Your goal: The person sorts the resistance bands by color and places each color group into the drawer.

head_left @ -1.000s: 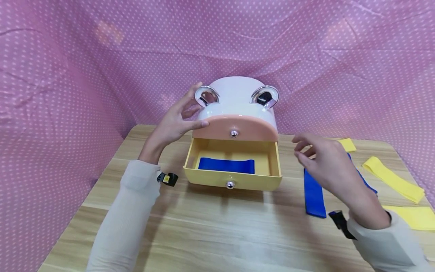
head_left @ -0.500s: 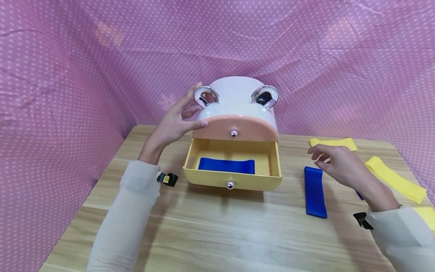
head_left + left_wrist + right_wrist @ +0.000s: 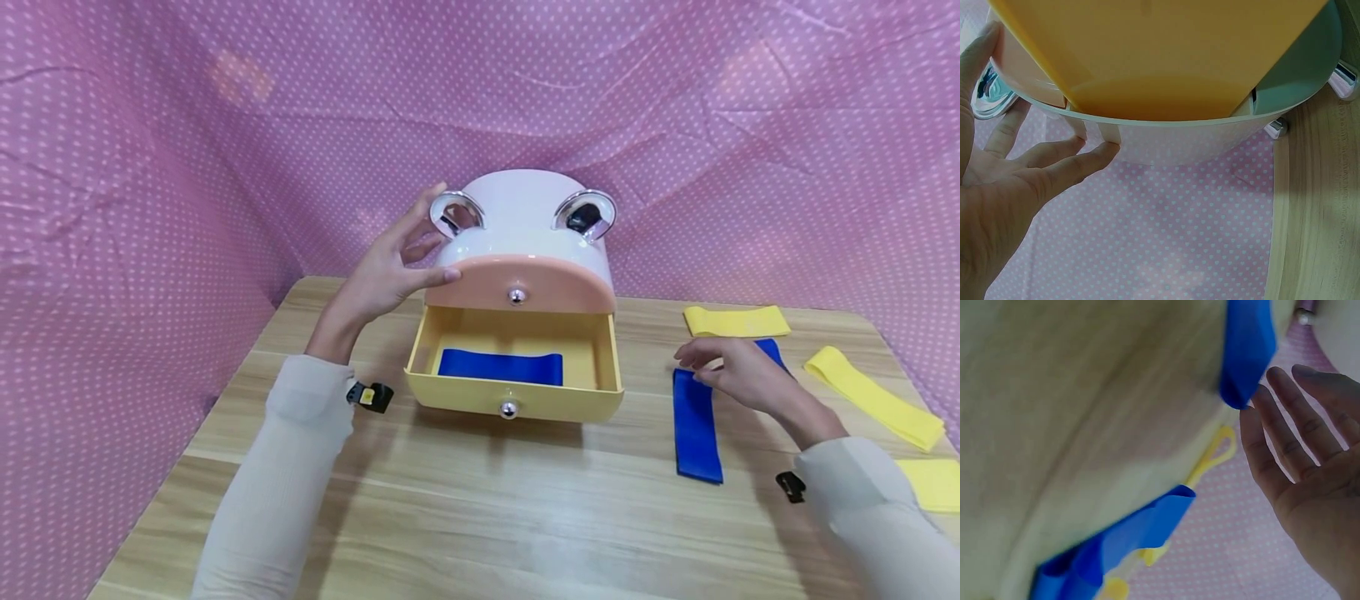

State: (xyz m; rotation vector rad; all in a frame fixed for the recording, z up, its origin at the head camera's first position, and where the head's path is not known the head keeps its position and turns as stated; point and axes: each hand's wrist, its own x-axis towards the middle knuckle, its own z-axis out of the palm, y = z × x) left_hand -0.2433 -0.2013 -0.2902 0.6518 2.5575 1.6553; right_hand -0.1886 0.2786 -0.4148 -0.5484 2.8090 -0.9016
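Observation:
A white cabinet (image 3: pixel 528 208) with silver ear-like rings stands at the back, its yellow drawer (image 3: pixel 450 392) pulled out. Inside the drawer lies a blue loop band (image 3: pixel 500 367). My left hand (image 3: pixel 378 271) rests against the cabinet's left side, thumb on the peach drawer front (image 3: pixel 558 287), fingertips on the side wall. To the right, my right hand (image 3: pixel 738 375) hovers near the upper end of a flat blue loop band (image 3: pixel 697 433), fingers loosely extended and holding nothing. The right wrist view shows the fingertips close to that band's folded end; contact is unclear.
Another blue loop band (image 3: pixel 771 353) is partly hidden behind my right hand. Yellow loop bands lie around it: one behind (image 3: pixel 738 322), one at the right (image 3: pixel 873 398), one at the edge (image 3: pixel 933 485). Pink dotted cloth (image 3: pixel 225 167) hangs around the wooden table (image 3: pixel 480 517).
My right hand has moved right, away from the drawer, then forward and down toward the blue band's upper end. The left hand and the cabinet have stayed put.

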